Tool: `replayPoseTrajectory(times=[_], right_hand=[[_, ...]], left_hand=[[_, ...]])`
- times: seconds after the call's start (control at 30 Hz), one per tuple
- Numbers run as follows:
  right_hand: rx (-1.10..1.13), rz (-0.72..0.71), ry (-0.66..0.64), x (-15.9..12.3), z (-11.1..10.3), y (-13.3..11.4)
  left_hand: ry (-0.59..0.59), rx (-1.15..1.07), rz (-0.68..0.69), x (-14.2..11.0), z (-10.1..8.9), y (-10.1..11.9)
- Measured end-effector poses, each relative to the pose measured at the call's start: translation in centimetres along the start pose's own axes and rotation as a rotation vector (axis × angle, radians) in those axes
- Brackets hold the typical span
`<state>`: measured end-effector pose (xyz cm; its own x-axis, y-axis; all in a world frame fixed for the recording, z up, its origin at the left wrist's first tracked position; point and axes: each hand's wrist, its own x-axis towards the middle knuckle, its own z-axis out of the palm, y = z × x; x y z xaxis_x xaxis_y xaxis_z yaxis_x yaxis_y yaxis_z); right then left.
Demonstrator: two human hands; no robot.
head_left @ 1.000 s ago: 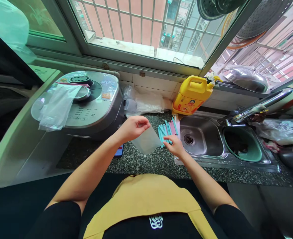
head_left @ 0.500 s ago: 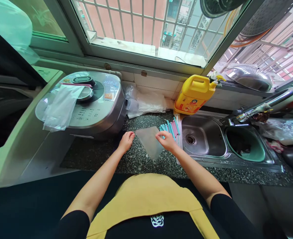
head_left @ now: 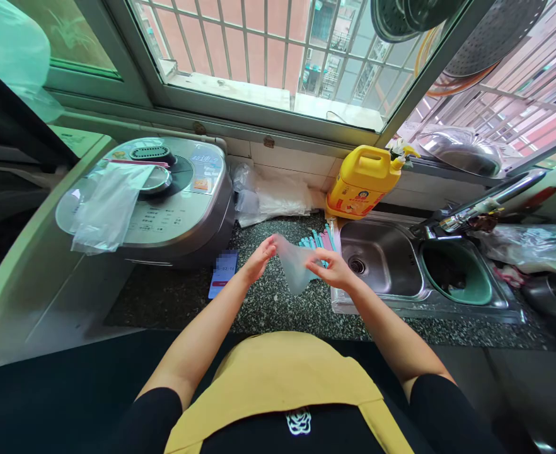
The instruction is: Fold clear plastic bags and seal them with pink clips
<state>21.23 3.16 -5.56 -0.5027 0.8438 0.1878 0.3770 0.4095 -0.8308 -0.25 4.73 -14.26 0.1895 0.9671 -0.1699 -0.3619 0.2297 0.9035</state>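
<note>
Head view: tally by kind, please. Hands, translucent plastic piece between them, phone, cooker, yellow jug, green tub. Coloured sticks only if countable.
Hands (left hand, right hand): 2
Plastic piece between them: 1
Phone: 1
Cooker: 1
Yellow jug: 1
Green tub: 1
Total: 7
Coloured sticks: overlapping, partly hidden, not countable.

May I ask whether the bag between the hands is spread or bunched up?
Partly spread: the translucent plastic bag stretches from left hand to right hand, tapering below.
</note>
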Motion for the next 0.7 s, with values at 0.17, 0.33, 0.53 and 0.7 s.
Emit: replayPoseTrajectory(times=[0.17, 0.33, 0.53, 0.7], right_hand=[[0.081, 0.118, 0.093, -0.5, -1.1, 0.5], [0.133, 0.275, 0.253, -0.8, -0.7, 1.6], [0.077, 0.285, 0.407, -0.8, 0.9, 1.7], [0.047, 0.23, 0.524, -0.9, 2.1, 0.8]], left_hand=[[0.0, -0.036, -0.073, -0.3, 1.7, 1.7], [0.101, 0.024, 0.014, -1.4, 2.5, 2.4], [0.294, 0.195, 0.188, -2.1, 3.7, 3.8], [0.328, 0.331, 0.323, -3.0, 4.2, 5.0]])
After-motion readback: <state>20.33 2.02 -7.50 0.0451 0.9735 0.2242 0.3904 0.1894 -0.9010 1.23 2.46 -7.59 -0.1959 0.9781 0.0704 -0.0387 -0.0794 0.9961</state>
